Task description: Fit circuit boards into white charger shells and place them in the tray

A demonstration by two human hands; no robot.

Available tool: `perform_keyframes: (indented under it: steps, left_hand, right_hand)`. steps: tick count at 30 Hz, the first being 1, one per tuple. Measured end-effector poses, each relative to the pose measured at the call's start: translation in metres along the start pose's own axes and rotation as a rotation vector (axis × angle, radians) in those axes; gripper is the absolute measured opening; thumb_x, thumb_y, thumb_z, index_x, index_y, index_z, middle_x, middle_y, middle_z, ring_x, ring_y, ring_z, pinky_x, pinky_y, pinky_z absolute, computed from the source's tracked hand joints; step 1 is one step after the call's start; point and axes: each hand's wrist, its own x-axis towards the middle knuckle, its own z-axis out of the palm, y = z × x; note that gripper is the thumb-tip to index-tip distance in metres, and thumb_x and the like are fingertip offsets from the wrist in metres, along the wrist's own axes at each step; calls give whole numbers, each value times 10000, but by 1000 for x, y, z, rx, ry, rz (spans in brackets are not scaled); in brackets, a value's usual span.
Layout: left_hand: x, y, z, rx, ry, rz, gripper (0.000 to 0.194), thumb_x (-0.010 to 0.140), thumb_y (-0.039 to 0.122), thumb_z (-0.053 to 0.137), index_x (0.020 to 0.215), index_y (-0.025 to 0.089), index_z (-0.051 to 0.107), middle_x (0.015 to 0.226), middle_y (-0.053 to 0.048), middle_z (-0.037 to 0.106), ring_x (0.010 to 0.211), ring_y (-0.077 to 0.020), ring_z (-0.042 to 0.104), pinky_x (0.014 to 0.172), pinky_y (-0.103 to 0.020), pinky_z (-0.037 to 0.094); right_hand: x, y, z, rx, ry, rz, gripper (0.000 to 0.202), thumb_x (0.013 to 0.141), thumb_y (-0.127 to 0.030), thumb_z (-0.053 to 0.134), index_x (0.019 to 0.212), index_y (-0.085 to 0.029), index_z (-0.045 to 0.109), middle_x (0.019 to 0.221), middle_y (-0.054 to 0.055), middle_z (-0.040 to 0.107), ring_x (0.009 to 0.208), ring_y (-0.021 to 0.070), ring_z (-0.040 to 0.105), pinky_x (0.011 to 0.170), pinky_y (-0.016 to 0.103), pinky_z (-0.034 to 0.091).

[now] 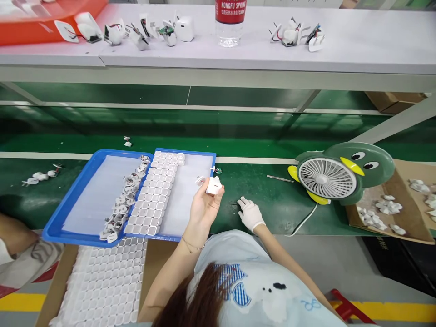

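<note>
My left hand (pixel 204 204), bare, grips a small white plastic case (pixel 214 185) between thumb and fingers. Just beyond it, a small green circuit board (pixel 218 170) and a white part (pixel 200 180) show close to the case; whether they are joined to it I cannot tell. My right hand (pixel 250 213), in a white glove, lies on the green work surface with its fingers stretched out. Thin dark pieces (pixel 233 202) lie by its fingertips, too fine to name. Left of my left hand, a blue tray (pixel 214 156) holds rows of white cases (pixel 153 195).
Another blue tray (pixel 54 231) holds wired white parts (pixel 122 204). A green fan (pixel 327 177) and a cardboard box (pixel 354 218) of white pieces stand right. A thin metal tool (pixel 279 178) lies nearby. The shelf bears a bottle (pixel 230 22). Another person's arm (pixel 15 231) shows left.
</note>
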Motion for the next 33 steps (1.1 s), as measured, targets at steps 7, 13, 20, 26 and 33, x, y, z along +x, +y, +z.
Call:
perform_keyframes:
  steps: [7, 13, 20, 26, 33]
  left_hand:
    - [-16, -9, -11, 490, -177, 472, 380, 680, 221, 810, 1021, 189, 644, 889, -7, 650, 815, -126, 651, 790, -266, 575]
    - [-42, -6, -12, 880, -368, 821, 434, 677, 128, 788, 1076, 250, 672, 1058, -40, 624, 820, -132, 627, 724, -250, 538]
    - [-55, -3, -7, 1025, -472, 814, 487, 751, 136, 734, 1205, 275, 624, 1118, -69, 660, 911, -187, 639, 753, -301, 536]
    - [-63, -7, -5, 1121, -473, 792, 604, 752, 139, 743, 1291, 291, 515, 1097, -43, 688, 895, -164, 662, 790, -304, 551]
    - [-67, -10, -11, 1077, -401, 747, 520, 693, 162, 796, 1166, 229, 592, 1051, -69, 720, 921, -218, 697, 817, -341, 569]
  right_hand:
    - [10, -1, 0, 153, -155, 116, 238, 921, -346, 588, 1062, -156, 608, 982, 37, 642, 808, 142, 641, 695, 299, 552]
    - [20, -53, -53, 403, -170, 89, 253, 994, -284, 367, 1147, -149, 517, 821, 26, 694, 708, 134, 663, 643, 286, 539]
    - [3, -115, -126, 570, -19, 90, 204, 942, -245, 446, 1080, -191, 587, 592, -29, 678, 658, 159, 661, 731, 334, 515]
    - [-5, -139, -158, 342, 141, -165, 215, 847, -136, 535, 1023, -243, 598, 559, -74, 652, 452, 113, 604, 508, 250, 471]
    - [-4, -153, -182, -419, 341, -447, 246, 840, -123, 569, 1053, -246, 575, 893, 16, 730, 661, 158, 630, 516, 290, 391]
